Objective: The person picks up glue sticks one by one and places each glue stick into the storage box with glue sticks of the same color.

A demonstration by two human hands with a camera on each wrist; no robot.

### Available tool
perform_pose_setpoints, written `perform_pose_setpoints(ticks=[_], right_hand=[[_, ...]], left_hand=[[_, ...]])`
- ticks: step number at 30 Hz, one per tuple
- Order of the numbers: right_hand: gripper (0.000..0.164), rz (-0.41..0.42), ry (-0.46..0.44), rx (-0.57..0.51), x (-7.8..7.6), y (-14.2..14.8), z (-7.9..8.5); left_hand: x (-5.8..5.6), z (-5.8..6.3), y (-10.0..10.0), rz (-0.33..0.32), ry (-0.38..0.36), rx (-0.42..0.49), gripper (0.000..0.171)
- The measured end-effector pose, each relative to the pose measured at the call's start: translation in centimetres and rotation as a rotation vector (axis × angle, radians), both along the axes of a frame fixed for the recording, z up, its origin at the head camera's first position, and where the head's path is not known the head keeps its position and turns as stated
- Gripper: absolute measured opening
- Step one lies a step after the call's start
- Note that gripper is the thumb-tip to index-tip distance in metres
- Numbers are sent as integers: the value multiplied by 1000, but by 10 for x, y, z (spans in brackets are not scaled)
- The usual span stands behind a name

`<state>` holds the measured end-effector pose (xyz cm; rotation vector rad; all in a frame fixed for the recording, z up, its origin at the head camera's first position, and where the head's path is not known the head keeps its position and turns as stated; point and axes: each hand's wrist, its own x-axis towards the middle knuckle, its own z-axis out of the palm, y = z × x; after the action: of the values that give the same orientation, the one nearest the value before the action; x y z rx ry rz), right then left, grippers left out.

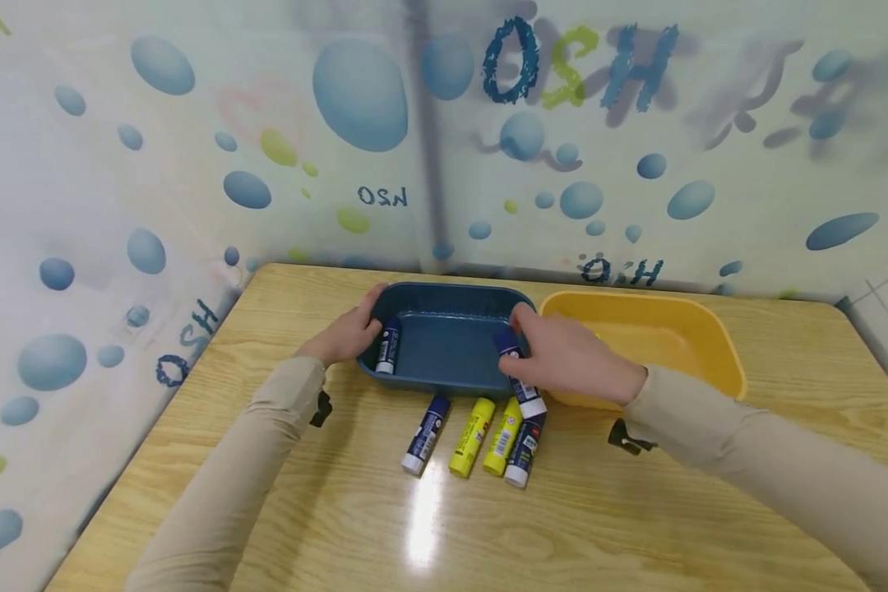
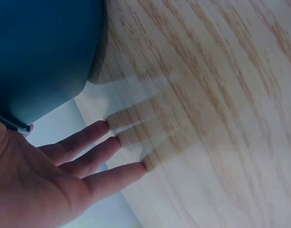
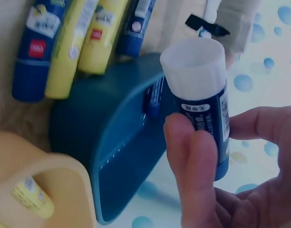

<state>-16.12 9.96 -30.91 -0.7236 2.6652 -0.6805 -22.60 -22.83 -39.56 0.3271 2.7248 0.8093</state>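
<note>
My right hand (image 1: 570, 353) pinches a dark blue glue stick (image 3: 198, 71) between thumb and fingers, above the right front rim of the blue bin (image 1: 451, 345). The stick is tilted, its white end toward me in the head view. My left hand (image 1: 344, 337) grips the bin's left rim; in the left wrist view its other fingers (image 2: 88, 156) stretch out straight. Inside the bin, another dark blue glue stick (image 1: 388, 349) lies against the left wall. In front lie a dark blue glue stick (image 1: 425, 436), two yellow glue sticks (image 1: 472, 437) and another dark blue one (image 1: 524, 452).
A yellow bin (image 1: 659, 329) stands close to the right of the blue one. Yellow glue stick (image 3: 33, 197) is visible inside it in the right wrist view. Behind the wooden table (image 1: 326, 510) hangs a curtain (image 1: 266, 107) patterned with blue drops.
</note>
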Motion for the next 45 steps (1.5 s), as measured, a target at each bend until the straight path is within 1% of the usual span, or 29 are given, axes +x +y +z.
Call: perform_pose_setpoints(ticks=[4,6,11,15,18,22,26,29,34,36,38,42,45], right_hand=[[46,-33,-35,-30,-15,-8,2],[46,-53,-50,-34,-21,-12,2],[48,-72,-55,11,-34,-21,-3],[49,-76,-63,35,-44,-29,-8],[52,-80,-69,61,-52,-34,-11],[59,-85,-90,105,-64,-41,-14],[50,-72,-122,162,-76,-51,-23],[44,-52,-164,234,-82,-60,-29],[36,-5,-234,340,-89,-78,-32],[32,0,-246,355,-92,-83,-33],[31,-9,-257,352,-95,-86,-35],[33,-33,-292,349,-102,-89,-41],[36,-42,-327,348,-105,-89,-46]], left_hand=[[1,-1,0,-13,28,0,62],[1,-1,0,-11,31,-2,62],[-2,-4,0,-8,26,-22,62],[-2,-3,0,-13,35,-19,61],[0,0,1,-12,37,-15,62],[0,2,1,-2,36,-23,62],[0,1,1,1,38,-25,62],[0,0,1,-2,38,-25,61],[0,-1,-1,-3,35,-14,62],[2,-1,-1,-14,48,-15,63],[2,0,-1,-19,54,-10,63],[1,-1,-1,-21,67,-14,62],[-1,-2,0,-16,61,-18,62]])
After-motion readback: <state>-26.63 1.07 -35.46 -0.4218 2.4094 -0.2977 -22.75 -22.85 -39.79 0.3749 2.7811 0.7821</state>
